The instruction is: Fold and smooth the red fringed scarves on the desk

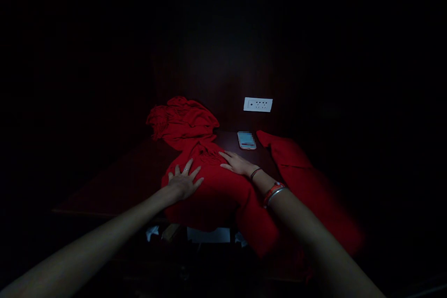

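Note:
A red fringed scarf lies spread over the dark table and drapes past its front edge. My left hand rests on the cloth's left part with fingers spread; a ring shows on one finger. On the right side of the same cloth lies my right hand, its fingers stretched out near the fringe. Bracelets circle the right wrist and forearm. Behind my hands a bunched red part with tassels sits toward the back left; whether it is one piece with the front cloth I cannot tell.
Another red cloth runs along the right side. A phone with a lit screen lies at the back, below a white wall socket. Under the tabletop some pale items show dimly. The surroundings are very dark.

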Tool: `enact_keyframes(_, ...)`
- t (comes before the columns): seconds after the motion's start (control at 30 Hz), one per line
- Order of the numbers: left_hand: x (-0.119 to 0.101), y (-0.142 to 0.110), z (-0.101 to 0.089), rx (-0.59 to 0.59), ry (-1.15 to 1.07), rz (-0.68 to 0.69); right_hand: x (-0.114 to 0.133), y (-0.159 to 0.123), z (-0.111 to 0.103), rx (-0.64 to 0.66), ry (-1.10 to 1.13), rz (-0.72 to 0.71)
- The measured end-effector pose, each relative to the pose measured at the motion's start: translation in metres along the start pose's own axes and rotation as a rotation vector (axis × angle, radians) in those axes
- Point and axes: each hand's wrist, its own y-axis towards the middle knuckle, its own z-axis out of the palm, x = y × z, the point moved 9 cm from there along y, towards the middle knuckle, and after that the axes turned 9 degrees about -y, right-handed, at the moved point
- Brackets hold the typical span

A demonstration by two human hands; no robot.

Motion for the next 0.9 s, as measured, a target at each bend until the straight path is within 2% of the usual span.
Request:
enact_keyframes(0.07, 0.0, -0.001, -0.011, -0.003, 0.005, -0.025, -0.005, -0.003, -0.008, 0.022, 0.011, 0.085)
enact_keyframes(0.13, -0.008, 0.007, -0.03, -0.067, 0.012, 0.01, -0.023, -0.019, -0.016, 0.1, 0.032, 0.252)
enact_keyframes(0.23, -0.033, 0.028, -0.056, -0.2, 0.015, 0.182, -0.053, -0.066, -0.014, 0.363, 0.085, 0.491)
enact_keyframes(0.3, -0.049, 0.042, -0.055, -0.213, 0.002, 0.31, -0.063, -0.099, -0.016, 0.458, 0.126, 0.552)
enact_keyframes(0.4, -0.054, 0.063, -0.026, -0.075, -0.029, 0.359, -0.065, -0.132, -0.019, 0.466, 0.204, 0.58)
enact_keyframes(0.47, -0.046, 0.072, -0.004, 0.006, -0.055, 0.316, -0.062, -0.144, -0.015, 0.488, 0.243, 0.596)
enact_keyframes(0.53, -0.035, 0.076, 0.007, 0.016, -0.071, 0.278, -0.057, -0.148, -0.011, 0.516, 0.278, 0.609)
enact_keyframes(0.63, -0.014, 0.075, 0.011, 0.017, -0.057, 0.229, -0.054, -0.144, -0.014, 0.432, 0.426, 0.667)
enact_keyframes(0.7, 0.002, 0.074, 0.009, 0.025, -0.037, 0.187, -0.055, -0.141, -0.018, 0.34, 0.592, 0.723)
enact_keyframes(0.77, 0.015, 0.072, 0.005, 0.02, -0.022, 0.154, -0.05, -0.139, -0.016, 0.312, 0.784, 0.731)
enact_keyframes(0.83, 0.024, 0.071, 0.002, 0.015, -0.012, 0.128, -0.037, -0.14, -0.007, 0.392, 0.945, 0.687)
enact_keyframes(0.9, 0.03, 0.07, 0.002, 0.013, -0.008, 0.111, -0.027, -0.143, 0.001, 0.505, 1.012, 0.648)
